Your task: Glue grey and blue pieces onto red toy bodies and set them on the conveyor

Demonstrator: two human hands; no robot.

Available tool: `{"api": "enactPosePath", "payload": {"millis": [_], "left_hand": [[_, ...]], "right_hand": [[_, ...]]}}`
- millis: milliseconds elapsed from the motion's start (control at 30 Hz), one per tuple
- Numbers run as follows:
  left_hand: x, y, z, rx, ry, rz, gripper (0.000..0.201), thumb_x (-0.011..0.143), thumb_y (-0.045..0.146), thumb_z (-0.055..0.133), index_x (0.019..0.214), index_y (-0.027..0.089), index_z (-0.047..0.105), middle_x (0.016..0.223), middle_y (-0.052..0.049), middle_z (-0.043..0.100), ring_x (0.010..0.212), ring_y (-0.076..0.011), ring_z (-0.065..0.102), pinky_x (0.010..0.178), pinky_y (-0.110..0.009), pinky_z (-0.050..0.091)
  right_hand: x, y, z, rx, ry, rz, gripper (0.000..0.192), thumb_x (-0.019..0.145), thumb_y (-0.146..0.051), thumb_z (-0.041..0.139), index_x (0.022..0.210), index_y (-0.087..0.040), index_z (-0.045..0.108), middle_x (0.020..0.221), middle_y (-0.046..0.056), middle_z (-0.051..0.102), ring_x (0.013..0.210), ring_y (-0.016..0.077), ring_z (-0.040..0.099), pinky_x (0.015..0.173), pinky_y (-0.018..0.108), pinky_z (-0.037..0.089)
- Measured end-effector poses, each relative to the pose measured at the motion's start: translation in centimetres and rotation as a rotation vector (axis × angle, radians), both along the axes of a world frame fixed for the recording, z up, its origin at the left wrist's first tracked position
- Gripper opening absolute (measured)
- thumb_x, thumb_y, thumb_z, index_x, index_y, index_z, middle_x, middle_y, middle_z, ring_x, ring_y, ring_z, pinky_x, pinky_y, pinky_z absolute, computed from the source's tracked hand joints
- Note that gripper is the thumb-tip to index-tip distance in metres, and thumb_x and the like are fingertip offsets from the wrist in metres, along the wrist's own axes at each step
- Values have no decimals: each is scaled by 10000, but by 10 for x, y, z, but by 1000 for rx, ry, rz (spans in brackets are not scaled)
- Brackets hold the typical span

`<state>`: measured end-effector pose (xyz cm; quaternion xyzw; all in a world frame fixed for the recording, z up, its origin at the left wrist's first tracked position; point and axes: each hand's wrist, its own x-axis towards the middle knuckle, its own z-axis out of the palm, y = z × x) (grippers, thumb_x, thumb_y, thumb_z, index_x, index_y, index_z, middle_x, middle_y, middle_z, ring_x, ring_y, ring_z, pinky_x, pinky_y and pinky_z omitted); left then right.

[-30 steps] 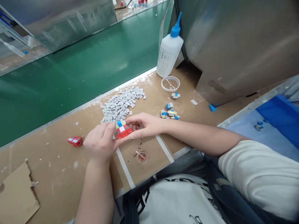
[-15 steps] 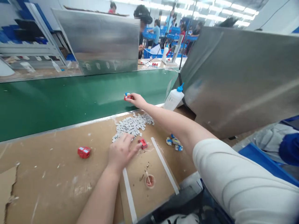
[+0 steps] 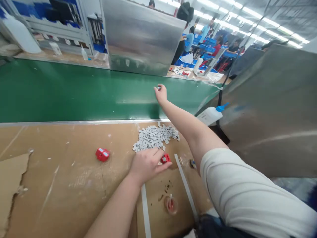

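Note:
My right hand [image 3: 161, 94] is stretched far out over the green conveyor belt [image 3: 74, 96], fingers pinched on a small block piece [image 3: 158, 88] that only peeks out at the fingertips. Resting on the brown worktop [image 3: 61, 185], my left hand [image 3: 148, 165] has thumb and fingers closed around a small red block [image 3: 165, 158]. Just beyond this hand lies a pile of small grey tiles [image 3: 155, 136]. A second red block [image 3: 102, 154] lies alone to the left.
A white glue bottle with a blue nozzle [image 3: 210, 115] leans by the grey metal panel [image 3: 267, 109] on the right. A small cup with a stick [image 3: 170, 204] sits between two white tape strips [image 3: 186, 186]. Torn cardboard [image 3: 12, 178] lies left. People work beyond the belt.
My hands were together on a red and blue block piece. The right hand then reached out and further across the belt; the left dropped to the red block on the worktop. The view tilted up.

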<state>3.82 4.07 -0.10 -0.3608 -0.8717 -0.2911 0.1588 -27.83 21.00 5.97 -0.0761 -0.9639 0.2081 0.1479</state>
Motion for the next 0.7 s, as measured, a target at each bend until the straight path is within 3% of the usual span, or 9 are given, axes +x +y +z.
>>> {"api": "enactPosePath", "payload": {"millis": [67, 167, 267, 333, 400, 467, 567, 633, 700], "left_hand": [[-1, 0, 1, -90, -62, 15, 462, 1027, 649, 669, 1201, 223, 720, 1044, -61, 741, 803, -196, 707, 613, -308, 432], [-3, 2, 2, -174, -96, -18, 447, 982, 595, 760, 1237, 231, 716, 1206, -94, 727, 892, -223, 719, 678, -322, 487], [-7, 6, 2, -184, -85, -78, 294, 985, 466, 783, 1157, 234, 731, 1209, -107, 746, 1023, -288, 712, 837, -393, 535], [-9, 7, 1, -169, -107, -106, 220, 1000, 415, 753, 1108, 226, 723, 1146, -108, 767, 1067, -313, 699, 912, -434, 532], [-10, 7, 1, -153, -145, -127, 203, 1013, 395, 717, 1119, 221, 709, 1141, -109, 783, 1095, -323, 694, 964, -464, 525], [-11, 5, 0, -133, -184, -132, 231, 1007, 395, 703, 1155, 216, 698, 1155, -113, 789, 1111, -334, 694, 1001, -493, 523], [-9, 4, -1, 12, -276, -109, 419, 990, 434, 702, 1343, 216, 649, 1214, -119, 759, 1157, -327, 696, 1038, -498, 544], [-6, 5, 0, 230, -392, -111, 618, 997, 485, 702, 1540, 242, 534, 1319, -117, 712, 1173, -285, 709, 1039, -464, 575], [-3, 8, 2, 508, -520, -145, 663, 1012, 512, 696, 1596, 268, 498, 1373, -116, 679, 1134, -243, 730, 973, -405, 614]], "right_hand": [[35, -6, 5, -122, 111, 175, 413, 1120, -417, 468, 1426, -184, 616, 1183, 121, 695, 1089, 207, 604, 969, 315, 495], [127, 5, 9, -354, 211, 576, 362, 1111, -468, 493, 1004, -186, 693, 888, 37, 650, 844, 166, 572, 820, 303, 484], [239, 29, 6, -339, 160, 861, 542, 1115, -538, 497, 697, -198, 561, 647, -25, 504, 662, 122, 464, 690, 284, 394], [302, 45, -2, -288, 124, 1020, 579, 1101, -555, 514, 643, -201, 485, 604, -41, 451, 602, 104, 403, 631, 274, 335], [345, 55, -13, -205, 49, 1097, 567, 1075, -577, 547, 652, -200, 509, 606, -34, 482, 592, 107, 415, 614, 275, 304], [368, 59, -22, -104, -62, 1139, 579, 1044, -621, 575, 648, -203, 514, 605, -23, 510, 598, 116, 442, 613, 284, 277], [377, 55, -30, -35, -233, 1211, 629, 1027, -675, 585, 620, -206, 484, 595, -16, 530, 594, 120, 455, 625, 293, 255], [376, 52, -32, -48, -296, 1242, 619, 1057, -643, 558, 624, -204, 503, 604, -9, 556, 602, 124, 468, 642, 295, 264], [374, 49, -34, -65, -309, 1255, 584, 1088, -579, 526, 640, -204, 526, 621, -2, 577, 626, 133, 493, 661, 298, 277]]}}
